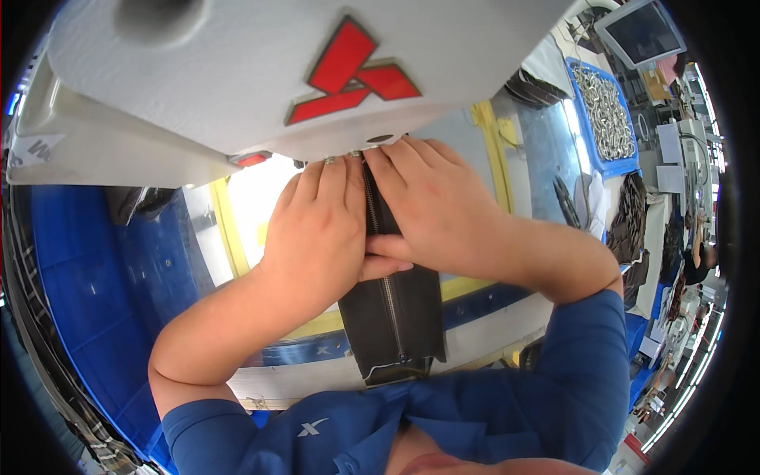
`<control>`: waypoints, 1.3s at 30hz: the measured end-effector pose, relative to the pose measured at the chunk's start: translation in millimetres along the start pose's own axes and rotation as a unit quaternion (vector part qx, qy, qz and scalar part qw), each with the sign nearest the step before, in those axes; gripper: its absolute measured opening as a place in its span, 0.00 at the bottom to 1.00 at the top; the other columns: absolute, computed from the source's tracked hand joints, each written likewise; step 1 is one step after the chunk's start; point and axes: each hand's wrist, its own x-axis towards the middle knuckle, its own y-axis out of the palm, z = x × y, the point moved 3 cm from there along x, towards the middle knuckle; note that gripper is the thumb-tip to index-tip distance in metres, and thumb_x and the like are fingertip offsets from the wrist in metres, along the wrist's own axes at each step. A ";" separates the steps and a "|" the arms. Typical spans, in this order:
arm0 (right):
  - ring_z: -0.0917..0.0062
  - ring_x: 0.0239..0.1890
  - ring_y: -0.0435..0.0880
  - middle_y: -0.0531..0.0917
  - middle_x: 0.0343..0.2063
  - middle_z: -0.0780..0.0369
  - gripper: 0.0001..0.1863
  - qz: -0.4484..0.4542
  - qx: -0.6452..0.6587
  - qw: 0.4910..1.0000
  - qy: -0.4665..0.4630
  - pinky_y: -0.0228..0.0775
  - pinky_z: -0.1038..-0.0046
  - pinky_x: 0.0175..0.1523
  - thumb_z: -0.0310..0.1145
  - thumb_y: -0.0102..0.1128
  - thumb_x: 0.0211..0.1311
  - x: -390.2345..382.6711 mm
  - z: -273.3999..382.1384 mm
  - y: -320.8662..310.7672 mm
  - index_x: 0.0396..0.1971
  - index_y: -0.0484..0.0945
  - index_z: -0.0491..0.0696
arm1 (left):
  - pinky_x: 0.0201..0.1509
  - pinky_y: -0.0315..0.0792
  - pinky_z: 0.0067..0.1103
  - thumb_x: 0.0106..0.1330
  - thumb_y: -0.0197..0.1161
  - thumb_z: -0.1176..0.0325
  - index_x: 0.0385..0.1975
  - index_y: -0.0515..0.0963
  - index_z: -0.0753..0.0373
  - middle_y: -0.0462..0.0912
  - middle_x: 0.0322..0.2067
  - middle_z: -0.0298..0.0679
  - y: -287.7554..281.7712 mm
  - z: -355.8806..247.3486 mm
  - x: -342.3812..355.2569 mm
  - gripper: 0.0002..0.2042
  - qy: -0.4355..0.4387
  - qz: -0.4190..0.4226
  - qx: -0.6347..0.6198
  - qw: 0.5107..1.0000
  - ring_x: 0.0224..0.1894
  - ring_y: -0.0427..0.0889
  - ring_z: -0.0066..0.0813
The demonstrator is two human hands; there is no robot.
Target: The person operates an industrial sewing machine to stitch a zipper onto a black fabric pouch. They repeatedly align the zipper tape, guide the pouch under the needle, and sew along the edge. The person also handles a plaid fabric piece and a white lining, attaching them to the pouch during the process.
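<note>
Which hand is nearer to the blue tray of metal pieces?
Right. The right hand is on the right part of the black zippered piece, left of the blue tray; the left hand, on the piece's left part, is farther away.

Sewing machine head (206, 87) cut off by top edge; it blocks the far end of the black zippered strip (419, 309). Fingertips of left hand (317, 218) and right hand (439, 202) partly hidden at its underside, so pinching or pressing can't be told. Hands cover the strip's middle. Metal pieces (606, 115) too small to count. Distant co-worker (700, 263) small, blurred. Blue bin (87, 277) cut by lens rim.
</note>
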 end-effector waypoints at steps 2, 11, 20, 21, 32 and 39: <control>0.59 0.59 0.81 0.82 0.55 0.48 0.49 -0.003 -0.001 1.000 0.002 0.73 0.63 0.64 0.60 0.75 0.53 0.6 0.4 0.9 0.60 0.77 0.29 | 0.74 0.71 0.42 0.43 0.79 0.30 0.67 0.70 0.84 0.77 0.62 0.62 1.6 1.1 -1.5 0.63 -0.001 0.003 0.004 1.000 0.64 0.78 0.59; 0.61 0.58 0.81 0.82 0.56 0.49 0.50 0.015 -0.009 1.000 0.012 0.72 0.62 0.62 0.61 0.75 0.53 0.1 -0.2 -0.3 0.60 0.77 0.30 | 0.72 0.72 0.41 0.43 0.80 0.30 0.67 0.70 0.83 0.78 0.61 0.61 -0.1 -0.5 0.8 0.62 0.012 -0.013 -0.001 1.000 0.64 0.78 0.59; 0.48 0.69 0.75 0.76 0.64 0.42 0.52 0.051 0.028 0.996 0.062 0.64 0.51 0.76 0.56 0.79 0.53 0.2 4.0 -1.2 0.68 0.71 0.31 | 0.68 0.75 0.38 0.51 0.80 0.38 0.67 0.71 0.79 0.79 0.60 0.59 -9.3 9.9 -7.8 0.54 0.004 -0.020 -0.049 0.999 0.62 0.80 0.55; 0.48 0.69 0.75 0.76 0.65 0.41 0.53 0.056 0.022 0.996 0.058 0.64 0.51 0.76 0.56 0.78 0.54 0.0 4.2 -1.0 0.68 0.70 0.31 | 0.67 0.76 0.37 0.54 0.79 0.40 0.68 0.71 0.77 0.80 0.58 0.58 -15.7 14.3 -10.5 0.51 0.006 -0.018 -0.043 0.999 0.61 0.81 0.54; 0.50 0.68 0.78 0.77 0.65 0.40 0.55 0.053 -0.032 0.998 0.016 0.67 0.56 0.73 0.64 0.74 0.60 0.5 8.2 -7.3 0.69 0.71 0.30 | 0.65 0.78 0.39 0.61 0.68 0.79 0.58 0.81 0.67 0.85 0.55 0.52 -92.9 174.0 -127.5 0.22 -0.349 -0.059 0.229 0.907 0.60 0.83 0.54; 0.52 0.69 0.78 0.77 0.67 0.40 0.53 0.048 -0.042 0.997 0.045 0.66 0.57 0.74 0.64 0.73 0.61 -4.7 4.7 -6.1 0.69 0.71 0.32 | 0.49 0.81 0.34 0.71 0.67 0.77 0.46 0.85 0.66 0.88 0.40 0.47 -130.4 168.4 -164.9 0.07 -0.298 -0.337 0.220 0.866 0.43 0.89 0.45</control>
